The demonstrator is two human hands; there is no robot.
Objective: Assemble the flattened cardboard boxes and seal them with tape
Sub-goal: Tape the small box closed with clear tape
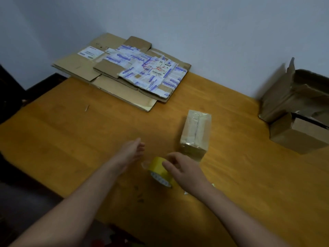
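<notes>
A roll of yellow tape (pixel 158 169) lies on the wooden table (pixel 71 139) in front of me. My right hand (pixel 181 168) grips the roll from the right, fingers curled over its rim. My left hand (pixel 131 152) hovers just left of the roll, fingers loosely extended, holding nothing. A small assembled box (pixel 195 132) wrapped in clear tape stands just beyond my right hand. A stack of flattened cardboard boxes (pixel 121 72) covered with shipping labels lies at the table's far edge against the wall.
An open cardboard box (pixel 284 97) with raised flaps stands at the right edge, a smaller closed box (pixel 299 138) in front of it. A thin scrap (pixel 86 107) lies on the table's left part. The wall runs behind the table.
</notes>
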